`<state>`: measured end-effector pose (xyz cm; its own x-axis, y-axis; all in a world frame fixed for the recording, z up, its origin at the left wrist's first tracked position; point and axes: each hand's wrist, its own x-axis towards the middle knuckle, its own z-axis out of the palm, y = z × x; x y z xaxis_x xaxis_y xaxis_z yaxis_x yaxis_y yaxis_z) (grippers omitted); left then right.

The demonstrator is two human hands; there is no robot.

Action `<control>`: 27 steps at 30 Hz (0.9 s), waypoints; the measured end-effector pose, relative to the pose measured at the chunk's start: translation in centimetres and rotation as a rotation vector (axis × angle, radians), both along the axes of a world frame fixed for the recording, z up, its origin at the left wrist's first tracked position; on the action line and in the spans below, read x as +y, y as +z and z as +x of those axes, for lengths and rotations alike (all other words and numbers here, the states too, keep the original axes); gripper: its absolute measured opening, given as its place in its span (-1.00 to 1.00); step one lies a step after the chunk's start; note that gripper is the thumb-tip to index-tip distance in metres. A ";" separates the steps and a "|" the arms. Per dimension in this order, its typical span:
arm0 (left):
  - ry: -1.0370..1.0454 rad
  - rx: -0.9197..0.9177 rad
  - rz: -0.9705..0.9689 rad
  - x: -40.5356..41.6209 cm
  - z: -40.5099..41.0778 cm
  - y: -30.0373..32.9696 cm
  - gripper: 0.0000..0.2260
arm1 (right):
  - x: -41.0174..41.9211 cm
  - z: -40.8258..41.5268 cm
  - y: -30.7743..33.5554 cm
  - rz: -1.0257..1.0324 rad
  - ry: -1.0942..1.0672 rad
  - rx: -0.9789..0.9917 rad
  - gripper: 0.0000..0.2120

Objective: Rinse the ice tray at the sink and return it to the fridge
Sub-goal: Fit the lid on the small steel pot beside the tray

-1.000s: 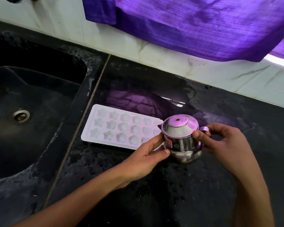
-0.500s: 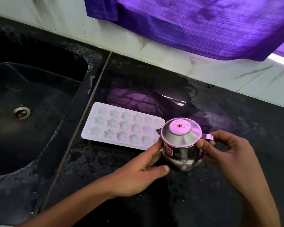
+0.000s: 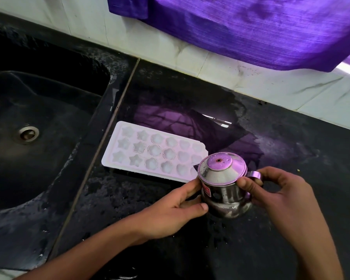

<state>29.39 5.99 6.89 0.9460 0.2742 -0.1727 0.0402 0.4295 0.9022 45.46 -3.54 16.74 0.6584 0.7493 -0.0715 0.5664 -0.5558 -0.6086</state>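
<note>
— Black stone counter, wet in patches, with a dark sink sunk into it on the left and pale tiles behind, a purple cloth hanging over them.

— And the ice tray?

— Flat on the counter just beside the sink edge, moulds up, not in either hand. Its long axis runs left to right, tilted a little away on the left. It lies up and to the left of both hands, so the left hand is the nearer one; the tray's right end sits behind the little steel pot.

— What are the hands doing?

— Both are on that pot. The left hand cups its side, thumb and fingers curled round it. The right hand pinches at the lid's rim and the handle — I can't quite tell which it grips harder, the fingers hide it.

— So the tray waits?

— I'd judge so: the pot has to be let go before the left hand can reach it.
</note>
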 end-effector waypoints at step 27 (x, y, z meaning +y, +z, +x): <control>0.019 -0.065 0.013 0.1 -0.4 1.8 -0.46 | -0.5 -0.7 1.6 0.085 -0.028 0.054 -0.42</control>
<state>28.97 6.07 8.64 0.9498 0.2941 -0.1072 -0.0271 0.4183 0.9079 44.74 -3.99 18.38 0.6760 0.7355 -0.0443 0.5166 -0.5160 -0.6833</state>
